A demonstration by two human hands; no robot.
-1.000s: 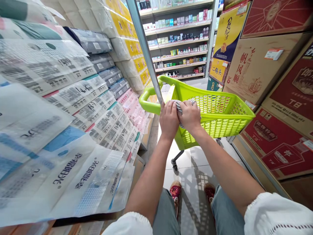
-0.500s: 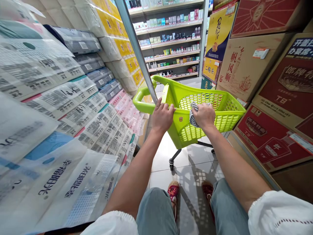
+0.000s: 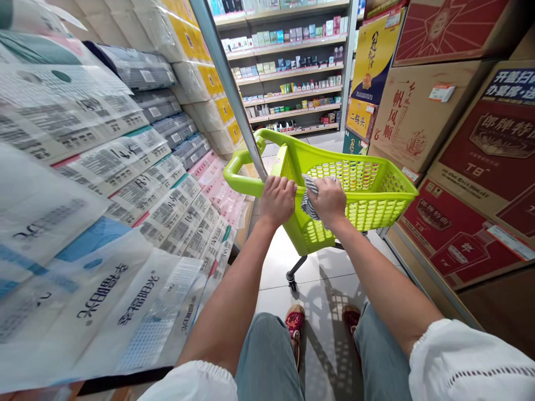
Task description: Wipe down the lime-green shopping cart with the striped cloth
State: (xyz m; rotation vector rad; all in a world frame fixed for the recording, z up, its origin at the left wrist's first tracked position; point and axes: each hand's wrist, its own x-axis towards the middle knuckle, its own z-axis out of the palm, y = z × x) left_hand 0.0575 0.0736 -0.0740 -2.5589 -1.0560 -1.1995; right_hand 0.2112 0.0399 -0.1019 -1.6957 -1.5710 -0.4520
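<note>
A lime-green plastic shopping cart [image 3: 376, 209] stands crosswise in the aisle in front of me, its handle loop [image 3: 240, 179] to the left. My left hand [image 3: 277, 200] is closed over the near rim, close to the handle end and the metal pole [image 3: 236, 92]. Just right of it, my right hand [image 3: 329, 199] grips a grey-and-white striped cloth [image 3: 309, 196], pressed against the top of the near side wall. Its fingertips lie partly hidden behind the rim. Perforations show in the basket's walls.
Plastic-wrapped tissue packs [image 3: 137, 184] are stacked along the left side. Cardboard cartons [image 3: 426, 111] rise on the right, close to the cart's far end. Shelves of small boxes and bottles [image 3: 292, 75] stand at the back. A caster wheel [image 3: 291, 281] rests on the tiled floor near my shoes [image 3: 295, 323].
My right hand has slid left along the near rim with the striped cloth, closer to my left hand. The left hand keeps its place on the rim, and the view has shifted slightly.
</note>
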